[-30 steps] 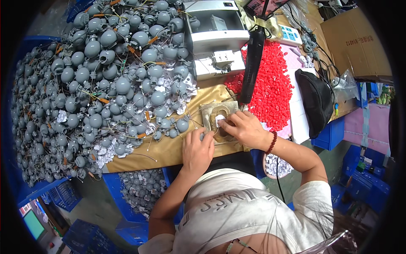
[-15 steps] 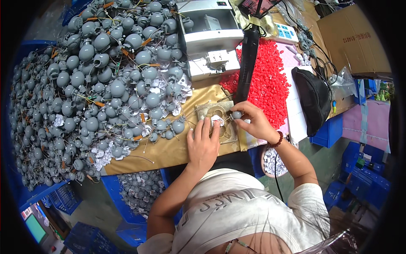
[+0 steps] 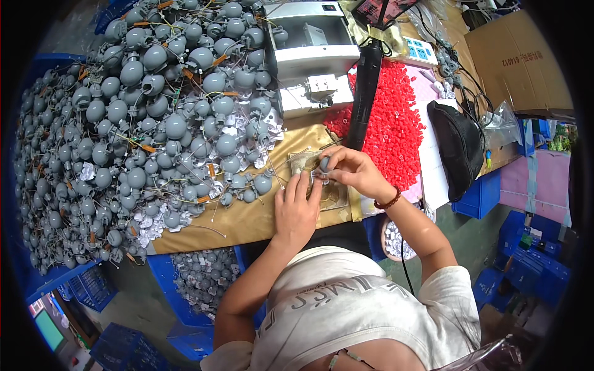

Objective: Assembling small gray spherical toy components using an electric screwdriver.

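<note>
Head view: the likeliest slip, as I judge it, is the small grey bulb-shaped part (image 3: 324, 164) rolling out of the fingertips, since it is round and pinched only at its edge; it could drop onto the clear plastic fixture plate (image 3: 322, 185) or skid into the red caps (image 3: 390, 127) just to the right. The thin wire leads trailing from the big heap of grey bulb parts (image 3: 154, 130) on the left lie close to the working spot and could snag a wrist and drag pieces off the tan-covered bench (image 3: 247, 216).

The right hand (image 3: 352, 173) is curled, thumb and forefingers closed on the small grey part, held just above the far edge of the plate near the bench's middle. The left hand (image 3: 297, 207) lies mostly open, palm down, fingers spread and pressing on the plate's near left side; whether it pinches anything under the fingertips cannot be told.
</note>
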{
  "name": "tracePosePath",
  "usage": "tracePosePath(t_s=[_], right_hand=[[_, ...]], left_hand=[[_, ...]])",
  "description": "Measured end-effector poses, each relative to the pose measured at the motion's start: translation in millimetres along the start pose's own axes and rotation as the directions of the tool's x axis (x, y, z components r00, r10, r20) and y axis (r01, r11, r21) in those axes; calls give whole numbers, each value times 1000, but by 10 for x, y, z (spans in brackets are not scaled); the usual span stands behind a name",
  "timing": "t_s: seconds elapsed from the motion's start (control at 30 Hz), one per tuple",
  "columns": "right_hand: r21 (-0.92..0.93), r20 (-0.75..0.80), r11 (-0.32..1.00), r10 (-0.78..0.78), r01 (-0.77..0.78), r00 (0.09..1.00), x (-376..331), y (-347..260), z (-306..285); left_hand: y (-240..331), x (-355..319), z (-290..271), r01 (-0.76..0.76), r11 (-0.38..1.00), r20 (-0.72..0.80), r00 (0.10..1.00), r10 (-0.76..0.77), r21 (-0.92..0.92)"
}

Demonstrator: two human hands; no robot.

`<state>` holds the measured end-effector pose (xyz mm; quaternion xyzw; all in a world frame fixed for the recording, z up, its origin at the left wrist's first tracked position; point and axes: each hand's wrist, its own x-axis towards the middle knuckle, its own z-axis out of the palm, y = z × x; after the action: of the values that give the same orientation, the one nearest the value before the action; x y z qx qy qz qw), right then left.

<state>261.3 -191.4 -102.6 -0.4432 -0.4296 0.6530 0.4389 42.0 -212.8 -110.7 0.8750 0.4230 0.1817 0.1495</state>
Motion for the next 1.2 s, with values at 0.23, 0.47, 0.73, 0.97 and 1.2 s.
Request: tracePosePath(t_s=[0.23, 0.47, 0.73, 0.97, 1.2], right_hand=[[-400, 131, 916, 95, -36, 987, 106, -197, -33], [-742, 160, 619, -206, 255, 965, 87, -165, 49], [-838, 59, 506, -285, 203, 957, 43, -81, 142], [-896, -32, 352, -661, 272, 749, 149, -249, -63], [-509, -558, 859, -374, 50, 741, 672, -393, -410]], left_hand=[[-102, 26, -50, -23, 995, 2, 1000, 23, -95], [-151, 47, -67, -41, 990, -11, 999, 40, -137], [-146, 167, -42, 7, 990, -55, 998, -15, -144], [-86, 365, 17, 65, 996, -75, 995, -70, -66], [-60, 349, 27, 79, 989, -92, 992, -90, -122]])
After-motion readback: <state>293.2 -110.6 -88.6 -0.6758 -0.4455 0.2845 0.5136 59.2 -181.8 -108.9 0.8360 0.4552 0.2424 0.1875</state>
